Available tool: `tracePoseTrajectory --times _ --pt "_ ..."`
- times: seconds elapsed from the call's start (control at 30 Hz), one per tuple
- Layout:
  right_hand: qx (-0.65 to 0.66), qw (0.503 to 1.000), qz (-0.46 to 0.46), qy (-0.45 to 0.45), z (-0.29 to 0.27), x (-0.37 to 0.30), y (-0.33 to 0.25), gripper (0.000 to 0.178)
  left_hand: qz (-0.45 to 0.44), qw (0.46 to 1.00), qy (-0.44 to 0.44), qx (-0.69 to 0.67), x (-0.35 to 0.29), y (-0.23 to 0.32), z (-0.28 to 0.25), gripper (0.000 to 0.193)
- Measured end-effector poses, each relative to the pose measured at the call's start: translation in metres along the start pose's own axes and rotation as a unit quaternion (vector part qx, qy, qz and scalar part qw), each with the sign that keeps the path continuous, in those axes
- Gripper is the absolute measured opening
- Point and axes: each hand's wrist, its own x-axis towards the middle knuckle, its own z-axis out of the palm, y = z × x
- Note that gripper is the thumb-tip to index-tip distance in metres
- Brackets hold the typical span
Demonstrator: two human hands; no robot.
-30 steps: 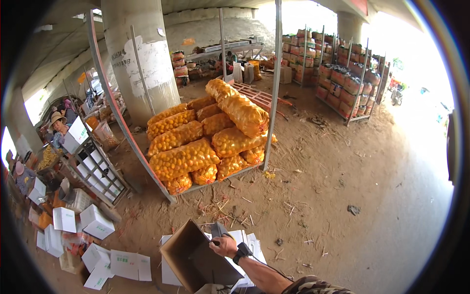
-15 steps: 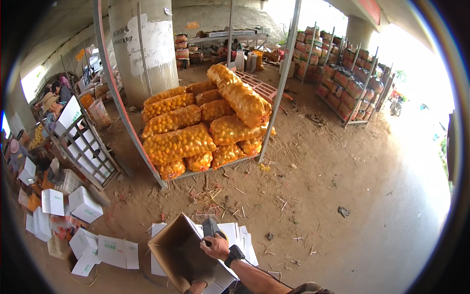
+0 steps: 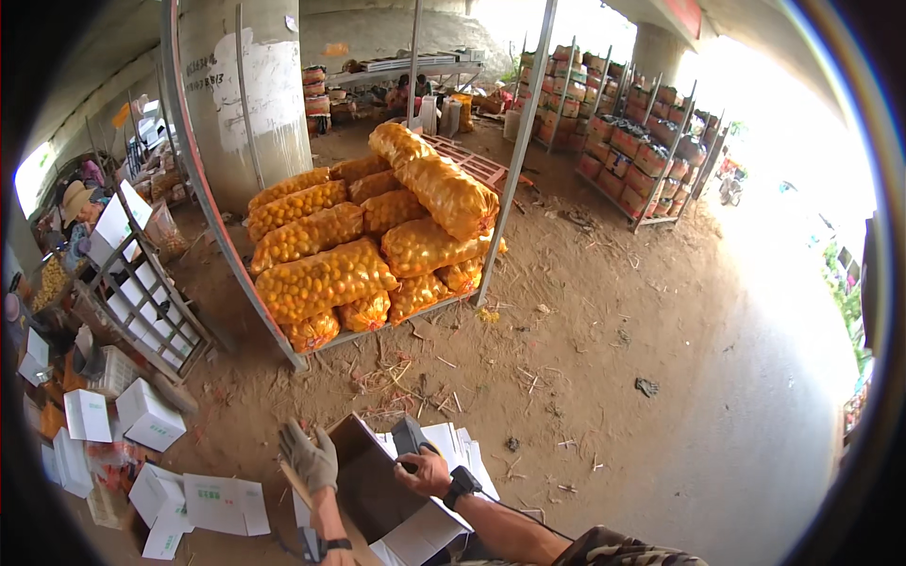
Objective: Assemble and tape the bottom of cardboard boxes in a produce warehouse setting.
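Note:
An open cardboard carton [image 3: 363, 476], brown inside and white outside, stands tilted in front of me at the lower middle. My left hand [image 3: 310, 456] wears a grey glove and is at the carton's left side, fingers spread, beside a brown cardboard edge. Whether it touches that edge I cannot tell. In my right hand [image 3: 427, 474], at the carton's right side, is a dark grey handheld tool [image 3: 410, 437] whose exact kind does not show. Flat white carton sheets [image 3: 462, 453] lie behind and right of the carton. Both wrists carry dark straps.
A metal-framed rack [image 3: 415, 316] holds stacked orange net sacks [image 3: 326, 280] of round fruit. White cartons [image 3: 151, 415] lie at left beside a leaning metal frame [image 3: 142, 292]. Crates [image 3: 651, 156] are stacked at far right. Straw and a dark scrap [image 3: 646, 387] litter the dirt floor.
My left hand has come up from low inside the carton to its left side, fingers spreading. My right hand keeps the tool at the right side. The view has shifted slightly right.

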Motion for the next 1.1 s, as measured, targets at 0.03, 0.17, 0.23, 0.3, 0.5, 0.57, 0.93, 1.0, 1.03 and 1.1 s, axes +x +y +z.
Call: tracePoseTrajectory --times 0.03,0.17,0.23,0.3,0.5,0.57,0.93,1.0,1.03,1.1 --pt "0.013 1.0 -0.02 -0.001 0.003 -0.002 0.002 0.038 0.016 0.999 -0.007 0.032 0.007 -0.017 0.001 0.044" --pt "-0.009 0.999 0.012 -0.03 0.001 -0.016 0.003 0.038 0.115 0.987 -0.07 0.092 -0.036 -0.048 -0.008 0.036" --pt "0.002 1.0 0.003 -0.026 0.009 -0.023 0.028 0.037 0.081 0.99 -0.09 0.068 -0.052 -0.036 -0.008 0.033" --pt "0.023 0.999 -0.029 -0.002 0.007 -0.024 0.019 0.033 0.09 0.99 -0.094 0.048 -0.058 -0.039 -0.011 0.029" --pt "0.076 0.996 0.034 -0.025 -0.006 0.02 -0.001 0.031 0.124 0.969 -0.187 0.101 -0.129 -0.076 0.029 0.062" --pt "0.008 0.995 -0.089 -0.037 0.0 0.007 0.008 0.033 0.073 0.953 -0.253 0.147 -0.156 -0.072 0.028 0.069" --pt "-0.196 0.978 -0.063 -0.023 0.091 -0.033 -0.058 0.041 0.088 0.966 -0.111 -0.216 -0.084 -0.078 -0.053 0.053" --pt "-0.196 0.979 -0.062 -0.013 0.086 -0.028 -0.041 0.033 0.071 0.955 -0.024 -0.287 -0.056 -0.08 -0.087 0.053" --pt "-0.185 0.981 -0.052 -0.026 0.081 -0.023 -0.033 0.029 0.002 0.949 -0.014 -0.315 -0.044 -0.092 -0.093 0.055" --pt "-0.16 0.985 -0.057 -0.007 0.083 -0.012 -0.038 0.018 -0.062 0.944 -0.021 -0.324 -0.028 -0.152 -0.07 0.058"
